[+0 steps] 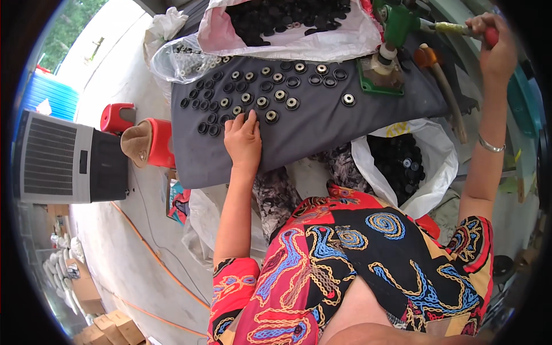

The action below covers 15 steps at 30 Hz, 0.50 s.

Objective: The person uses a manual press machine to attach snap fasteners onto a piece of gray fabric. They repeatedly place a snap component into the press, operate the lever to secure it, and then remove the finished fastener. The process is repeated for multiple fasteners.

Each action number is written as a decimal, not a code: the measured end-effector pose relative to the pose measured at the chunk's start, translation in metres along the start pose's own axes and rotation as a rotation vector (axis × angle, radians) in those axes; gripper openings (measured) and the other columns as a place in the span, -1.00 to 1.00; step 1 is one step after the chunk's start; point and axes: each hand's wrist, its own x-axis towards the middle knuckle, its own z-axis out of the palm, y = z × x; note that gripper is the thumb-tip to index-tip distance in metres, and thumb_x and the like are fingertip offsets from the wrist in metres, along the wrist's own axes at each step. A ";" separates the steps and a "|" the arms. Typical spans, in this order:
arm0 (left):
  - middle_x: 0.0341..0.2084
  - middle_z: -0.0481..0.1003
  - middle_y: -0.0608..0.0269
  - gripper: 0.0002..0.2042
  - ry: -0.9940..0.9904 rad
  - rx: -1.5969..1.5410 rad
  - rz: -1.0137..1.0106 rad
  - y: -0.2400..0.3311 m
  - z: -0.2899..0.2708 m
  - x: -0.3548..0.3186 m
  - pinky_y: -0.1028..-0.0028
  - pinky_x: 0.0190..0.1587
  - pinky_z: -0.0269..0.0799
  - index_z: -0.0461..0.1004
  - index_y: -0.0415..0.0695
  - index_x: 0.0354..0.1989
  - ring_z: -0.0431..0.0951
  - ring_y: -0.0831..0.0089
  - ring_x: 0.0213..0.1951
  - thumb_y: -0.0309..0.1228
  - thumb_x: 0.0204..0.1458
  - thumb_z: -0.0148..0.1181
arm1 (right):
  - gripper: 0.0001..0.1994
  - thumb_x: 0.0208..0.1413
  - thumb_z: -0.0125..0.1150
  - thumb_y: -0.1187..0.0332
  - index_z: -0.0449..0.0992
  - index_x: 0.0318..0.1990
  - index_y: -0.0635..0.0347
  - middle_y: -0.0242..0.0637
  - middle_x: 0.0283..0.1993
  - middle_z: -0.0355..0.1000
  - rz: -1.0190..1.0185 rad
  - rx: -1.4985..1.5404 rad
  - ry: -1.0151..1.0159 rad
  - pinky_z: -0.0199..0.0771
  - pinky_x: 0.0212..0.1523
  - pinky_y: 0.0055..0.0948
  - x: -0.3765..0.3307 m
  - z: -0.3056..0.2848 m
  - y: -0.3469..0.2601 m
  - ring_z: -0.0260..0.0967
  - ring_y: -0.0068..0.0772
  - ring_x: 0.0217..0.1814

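Note:
My left hand (242, 141) rests on the grey cloth-covered table (322, 126), its fingers closed around a small black ring (250, 115) that they partly hide. Around its fingertips lie several black rings (214, 130) and several black rings with metal centres (271, 117). At the upper right, my right hand (495, 49) is wrapped around the red-knobbed lever (460, 29) of a green hand press (398, 26). The press stands on a green base (384, 85) at the table's right side. One metal-centred ring (348, 100) sits apart, left of the base.
A white sack (345, 46) of black parts lies at the table's back, beside a clear bag (184, 60) of small rings. A mallet (445, 86) lies right of the press. Below the table edge is another sack (443, 155). Red stools (161, 144) and an air cooler (63, 158) stand left.

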 end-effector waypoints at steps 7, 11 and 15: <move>-0.19 0.56 0.05 -0.68 -0.018 0.046 0.030 -0.001 -0.006 0.000 0.14 -0.06 0.42 0.62 -0.11 -0.09 0.48 0.00 -0.14 -0.45 -0.10 0.31 | -0.69 0.30 -0.12 0.29 0.34 -0.48 0.24 -0.23 -0.57 0.35 -0.256 -0.350 0.043 0.44 -0.34 -0.39 -0.020 0.044 -0.020 0.35 -0.39 -0.52; -0.24 0.57 0.07 -0.68 0.018 -0.006 -0.016 -0.004 -0.004 -0.001 0.18 -0.13 0.42 0.62 -0.21 -0.14 0.47 0.05 -0.19 -0.51 -0.16 0.33 | -0.73 0.22 -0.05 0.35 0.40 -0.48 0.31 -0.26 -0.60 0.35 -0.121 -0.045 0.043 0.42 -0.47 -0.49 -0.020 0.059 -0.022 0.34 -0.50 -0.60; -0.29 0.58 0.09 -0.70 0.041 -0.089 0.018 -0.007 0.004 0.008 0.20 -0.14 0.43 0.62 -0.22 -0.16 0.49 0.08 -0.23 -0.54 -0.15 0.33 | -0.72 0.22 -0.04 0.35 0.40 -0.48 0.33 -0.28 -0.57 0.36 -0.110 -0.066 0.052 0.43 -0.49 -0.49 -0.017 0.047 -0.031 0.33 -0.54 -0.60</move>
